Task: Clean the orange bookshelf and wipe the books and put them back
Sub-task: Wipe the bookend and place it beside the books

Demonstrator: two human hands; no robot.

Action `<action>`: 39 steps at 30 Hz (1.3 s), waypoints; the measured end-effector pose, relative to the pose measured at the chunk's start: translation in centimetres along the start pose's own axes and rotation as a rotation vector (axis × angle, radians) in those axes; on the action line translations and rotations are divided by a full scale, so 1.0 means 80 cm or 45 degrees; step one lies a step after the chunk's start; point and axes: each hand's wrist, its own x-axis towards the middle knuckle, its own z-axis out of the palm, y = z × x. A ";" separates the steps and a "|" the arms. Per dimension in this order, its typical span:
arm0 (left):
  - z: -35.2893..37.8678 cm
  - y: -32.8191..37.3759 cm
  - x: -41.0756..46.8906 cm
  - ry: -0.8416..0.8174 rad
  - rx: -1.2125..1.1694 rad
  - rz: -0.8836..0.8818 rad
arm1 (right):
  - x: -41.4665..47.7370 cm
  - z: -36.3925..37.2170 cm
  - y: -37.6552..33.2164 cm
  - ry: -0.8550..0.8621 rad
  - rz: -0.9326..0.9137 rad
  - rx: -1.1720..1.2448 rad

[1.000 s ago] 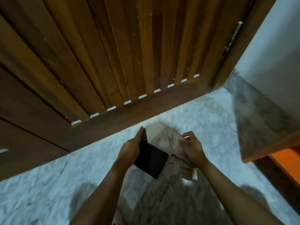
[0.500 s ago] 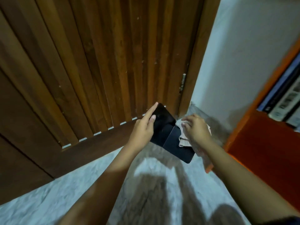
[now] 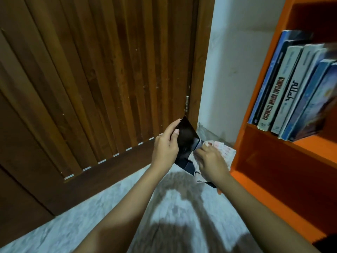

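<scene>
Wooden slats of a brown door point(image 3: 91, 79) fill the left and upper left of the frame, with a small metal hinge point(image 3: 187, 105) at its right edge. Beside it, in the upper middle, stands a white wall point(image 3: 233, 70), and a pale marbled floor point(image 3: 87, 221) covers the bottom. At the right side stands the orange bookshelf point(image 3: 264, 161). On its shelf in the upper right a row of books point(image 3: 284, 88) leans to the right, the spines facing out; the far right ones are blurred.

In the middle of the frame, above the floor and just left of the bookshelf, the left hand point(image 3: 165, 150) grips a dark book point(image 3: 186, 141) at its upper left edge, the thumb on the cover. The book is tilted, with one corner pointing up toward the hinge. The right hand point(image 3: 211, 161) has its fingers bent around a light patterned cloth point(image 3: 224, 150) and presses it onto the lower right part of the book. The cloth hides that part of the cover.
</scene>
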 end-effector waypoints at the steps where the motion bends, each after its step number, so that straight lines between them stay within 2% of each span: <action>1: 0.001 0.001 -0.001 0.017 0.000 0.002 | -0.007 0.006 -0.006 -0.012 -0.003 0.022; 6: 0.000 0.003 -0.006 0.091 -0.052 -0.033 | -0.033 0.030 -0.031 -0.113 -0.042 0.089; 9: -0.001 0.000 -0.009 0.209 -0.062 -0.064 | -0.037 0.035 -0.047 -0.199 -0.059 0.170; 12: -0.009 -0.010 -0.007 0.382 -0.112 -0.130 | -0.042 0.029 -0.056 -0.229 0.087 0.475; 15: -0.021 -0.021 0.000 0.505 -0.213 -0.162 | -0.040 0.010 -0.066 0.029 0.275 0.876; 19: -0.026 -0.025 -0.003 0.589 -0.326 -0.172 | -0.016 -0.015 -0.092 0.417 0.493 1.135; 22: -0.020 -0.015 -0.009 0.593 -0.420 -0.174 | 0.009 -0.018 -0.105 0.474 0.527 1.114; 28: -0.012 0.014 -0.005 0.576 -0.470 -0.068 | 0.041 -0.015 -0.114 0.310 0.595 0.800; 39: -0.019 0.025 0.011 0.467 -0.497 -0.033 | 0.068 -0.029 -0.105 0.376 0.503 0.762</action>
